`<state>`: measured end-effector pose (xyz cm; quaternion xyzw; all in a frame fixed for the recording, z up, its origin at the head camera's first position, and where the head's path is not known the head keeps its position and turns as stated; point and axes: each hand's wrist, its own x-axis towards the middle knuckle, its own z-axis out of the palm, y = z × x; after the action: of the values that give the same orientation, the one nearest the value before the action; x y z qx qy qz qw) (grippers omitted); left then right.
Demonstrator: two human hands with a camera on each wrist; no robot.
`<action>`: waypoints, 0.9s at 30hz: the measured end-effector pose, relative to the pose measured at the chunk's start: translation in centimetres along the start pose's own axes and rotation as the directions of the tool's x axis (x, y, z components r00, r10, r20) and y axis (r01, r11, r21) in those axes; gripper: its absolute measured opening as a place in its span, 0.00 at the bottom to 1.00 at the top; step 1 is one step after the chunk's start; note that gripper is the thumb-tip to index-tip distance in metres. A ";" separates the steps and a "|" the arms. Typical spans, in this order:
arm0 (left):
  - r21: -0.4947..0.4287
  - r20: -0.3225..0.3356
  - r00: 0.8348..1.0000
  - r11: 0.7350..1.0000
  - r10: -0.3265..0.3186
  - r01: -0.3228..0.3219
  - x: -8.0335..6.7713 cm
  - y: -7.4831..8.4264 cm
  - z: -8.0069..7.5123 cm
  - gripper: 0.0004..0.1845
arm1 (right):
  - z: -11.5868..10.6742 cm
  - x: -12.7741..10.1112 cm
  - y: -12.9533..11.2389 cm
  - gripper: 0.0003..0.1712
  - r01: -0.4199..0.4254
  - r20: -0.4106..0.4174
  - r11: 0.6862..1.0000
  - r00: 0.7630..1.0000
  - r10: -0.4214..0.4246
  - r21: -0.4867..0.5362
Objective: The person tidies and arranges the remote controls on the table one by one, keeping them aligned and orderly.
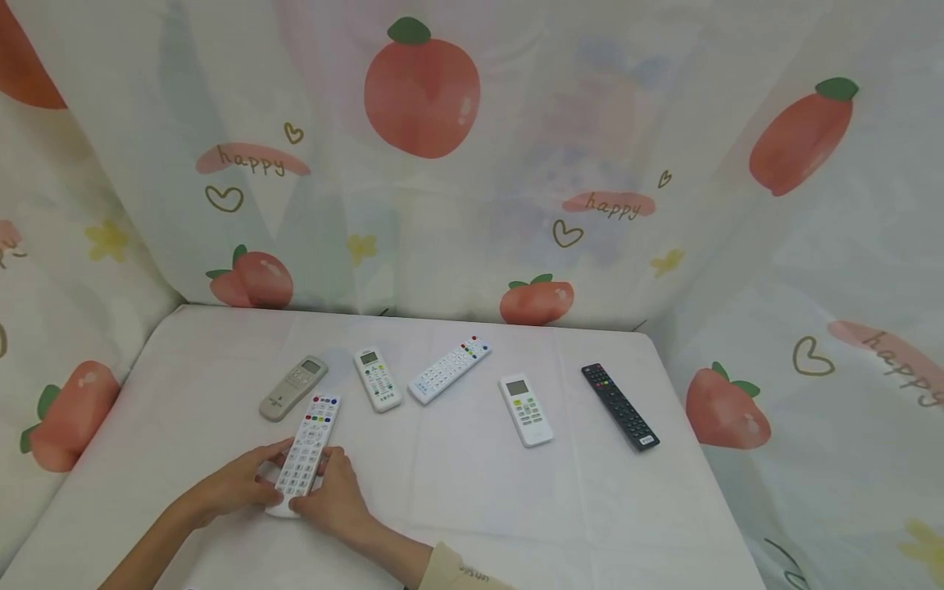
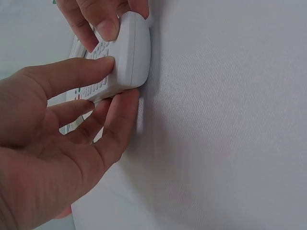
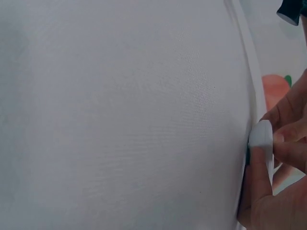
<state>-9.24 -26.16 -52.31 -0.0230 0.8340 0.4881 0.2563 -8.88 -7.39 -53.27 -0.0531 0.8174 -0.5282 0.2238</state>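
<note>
Both hands hold a white remote control (image 1: pixel 305 452) at the front left of the table, its buttons facing up and its coloured keys at the far end. My left hand (image 1: pixel 239 483) grips its left edge, thumb on the face near the bottom. From the other side my right hand (image 1: pixel 335 496) grips it, thumb also on the lower face. In the left wrist view the blunt end of the remote (image 2: pixel 134 50) shows, with left fingers (image 2: pixel 120 120) curled beneath it. The right wrist view catches only the end of the remote (image 3: pixel 262 136) between fingers at the right edge.
Behind lie a beige remote (image 1: pixel 293 388), a small white remote with a screen (image 1: pixel 378 380) and a slanted white remote (image 1: pixel 450 370). Further right are another white remote with a screen (image 1: pixel 526 410) and a black remote (image 1: pixel 620 407). Fruit-printed curtains (image 1: pixel 442 221) surround the white table (image 1: pixel 472 508).
</note>
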 end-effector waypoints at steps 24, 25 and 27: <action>-0.056 0.017 1.000 0.998 0.009 -0.008 -0.8 -0.8 0.0 0.46 | 0.3 -0.9 0.4 0.43 0.031 -0.028 0.997 0.999 -0.033 -0.070; -0.059 0.019 1.000 0.998 0.013 -0.012 -0.8 -0.8 0.0 0.46 | 0.3 -1.0 0.5 0.43 0.026 -0.026 0.997 0.999 -0.028 -0.068; -0.063 0.023 1.000 0.998 0.016 -0.015 -0.9 -0.7 -0.1 0.45 | 0.3 -1.0 0.5 0.43 0.024 -0.021 0.997 0.999 -0.026 -0.067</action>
<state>-8.33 -26.82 -52.47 -0.0190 0.8155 0.5162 0.2612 -7.76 -7.04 -53.47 -0.0650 0.8363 -0.5038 0.2063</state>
